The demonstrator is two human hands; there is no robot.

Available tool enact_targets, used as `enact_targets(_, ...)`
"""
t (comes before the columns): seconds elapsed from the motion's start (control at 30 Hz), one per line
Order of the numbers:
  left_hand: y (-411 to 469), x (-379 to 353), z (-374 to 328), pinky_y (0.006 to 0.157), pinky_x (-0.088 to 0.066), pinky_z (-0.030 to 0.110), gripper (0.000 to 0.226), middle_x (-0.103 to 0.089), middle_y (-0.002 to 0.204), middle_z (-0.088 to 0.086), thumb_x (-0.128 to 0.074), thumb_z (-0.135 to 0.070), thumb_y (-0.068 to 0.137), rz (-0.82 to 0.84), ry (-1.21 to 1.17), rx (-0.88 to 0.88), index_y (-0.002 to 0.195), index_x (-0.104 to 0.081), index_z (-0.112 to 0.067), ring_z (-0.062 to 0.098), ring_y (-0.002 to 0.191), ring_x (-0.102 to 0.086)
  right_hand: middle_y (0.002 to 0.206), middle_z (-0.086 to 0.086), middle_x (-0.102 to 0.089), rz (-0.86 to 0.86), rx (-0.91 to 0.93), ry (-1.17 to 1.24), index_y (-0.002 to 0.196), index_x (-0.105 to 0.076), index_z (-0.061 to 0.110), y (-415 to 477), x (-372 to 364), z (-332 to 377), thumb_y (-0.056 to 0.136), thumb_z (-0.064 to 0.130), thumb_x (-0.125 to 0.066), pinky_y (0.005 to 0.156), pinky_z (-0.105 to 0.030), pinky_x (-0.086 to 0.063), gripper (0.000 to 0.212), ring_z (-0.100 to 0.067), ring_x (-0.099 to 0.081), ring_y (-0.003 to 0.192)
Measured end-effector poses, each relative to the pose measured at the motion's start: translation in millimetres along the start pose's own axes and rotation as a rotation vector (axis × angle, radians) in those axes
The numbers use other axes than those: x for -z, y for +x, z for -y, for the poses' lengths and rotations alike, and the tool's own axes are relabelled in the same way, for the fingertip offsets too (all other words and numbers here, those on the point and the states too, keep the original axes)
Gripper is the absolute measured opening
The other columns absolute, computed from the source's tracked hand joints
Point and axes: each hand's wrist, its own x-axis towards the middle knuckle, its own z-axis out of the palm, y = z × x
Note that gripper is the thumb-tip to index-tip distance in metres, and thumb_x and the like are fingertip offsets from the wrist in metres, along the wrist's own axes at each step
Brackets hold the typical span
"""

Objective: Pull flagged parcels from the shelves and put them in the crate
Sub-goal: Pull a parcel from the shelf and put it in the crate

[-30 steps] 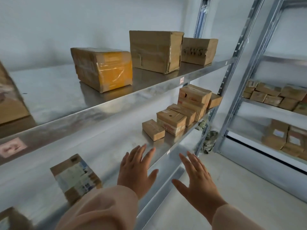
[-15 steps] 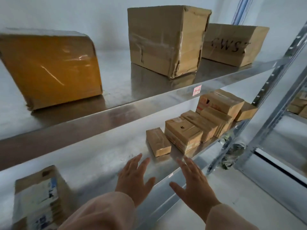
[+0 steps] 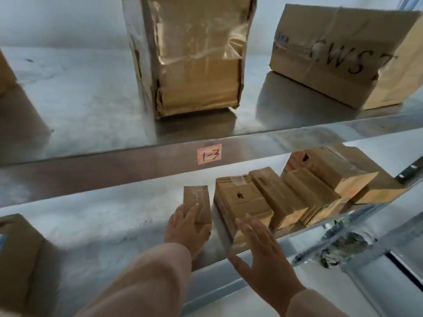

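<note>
On the lower metal shelf lies a small flat cardboard parcel. My left hand rests on its near left end with straight fingers. Right beside it stands a taller taped parcel, and my right hand hovers open just in front of that one, fingers spread. More brown parcels are stacked further right on the same shelf. No crate is in view, and I cannot make out a flag on any parcel.
The upper shelf carries a tall taped box and a box with handwritten letters. Its front edge bears a pink label "1-3". Another parcel sits at the lower left. A shelf post and floor lie to the right.
I have moved in closer to the shelves. Both hands reached forward; the left one now touches the small flat parcel and the right one is near the taller parcel.
</note>
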Motion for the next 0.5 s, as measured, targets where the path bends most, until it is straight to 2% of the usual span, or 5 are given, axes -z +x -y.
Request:
enact_targets(0.13,22,-11,-9,0.117,-0.019,0.046,0.072,-0.008,0.161,-0.001,-0.051,-0.062,0.085,0.014,-0.033,0.143,0.147,-0.020,-0.042,0.032,0.145,-0.016,0.152,0.024,0.009,0.011,0.028,-0.021,0.141,-0.002,0.048,13,2,-17,0.078,0.078,-0.021,0.120,-0.028,-0.007,0.072,-0.002,0.003,0.145)
enact_targets(0.23,29,-16,-12,0.114,-0.028,0.045,0.078,-0.021,0.155,0.002,-0.054,-0.068,0.080,0.017,-0.029,0.207,0.146,-0.019,-0.043,0.032,0.138,-0.028,0.152,0.024,0.001,0.015,0.081,0.041,0.141,-0.011,0.047,19,-1,-21,0.084,0.073,-0.034,0.119,-0.030,-0.009,0.067,-0.004,-0.003,0.145)
enact_targets(0.33,28,-14,-11,0.111,-0.032,0.043,0.078,-0.029,0.148,0.005,-0.058,-0.062,0.079,-0.020,-0.085,0.233,0.145,-0.023,-0.041,0.031,0.131,-0.036,0.155,0.017,-0.014,0.002,0.148,0.098,0.144,-0.026,0.039,24,-2,-24,0.085,0.066,-0.044,0.119,-0.037,-0.018,0.068,-0.008,-0.012,0.145)
enact_targets(0.43,19,-5,-3,0.109,-0.036,0.042,0.072,-0.036,0.146,0.005,-0.060,-0.054,0.084,-0.029,-0.218,0.243,0.145,-0.027,-0.038,0.029,0.128,-0.042,0.156,0.017,-0.015,0.004,0.179,0.122,0.145,-0.022,0.041,30,-6,-23,0.086,0.067,-0.041,0.118,-0.033,-0.018,0.068,-0.004,-0.009,0.145)
enact_targets(0.5,8,1,3,0.108,-0.038,0.042,0.060,-0.043,0.145,0.006,-0.057,-0.046,0.091,-0.052,-0.393,0.279,0.144,-0.034,-0.033,0.030,0.126,-0.047,0.155,0.022,-0.014,0.008,0.204,0.160,0.145,-0.022,0.042,36,-11,-15,0.088,0.064,-0.044,0.116,-0.026,-0.017,0.066,-0.001,-0.010,0.143)
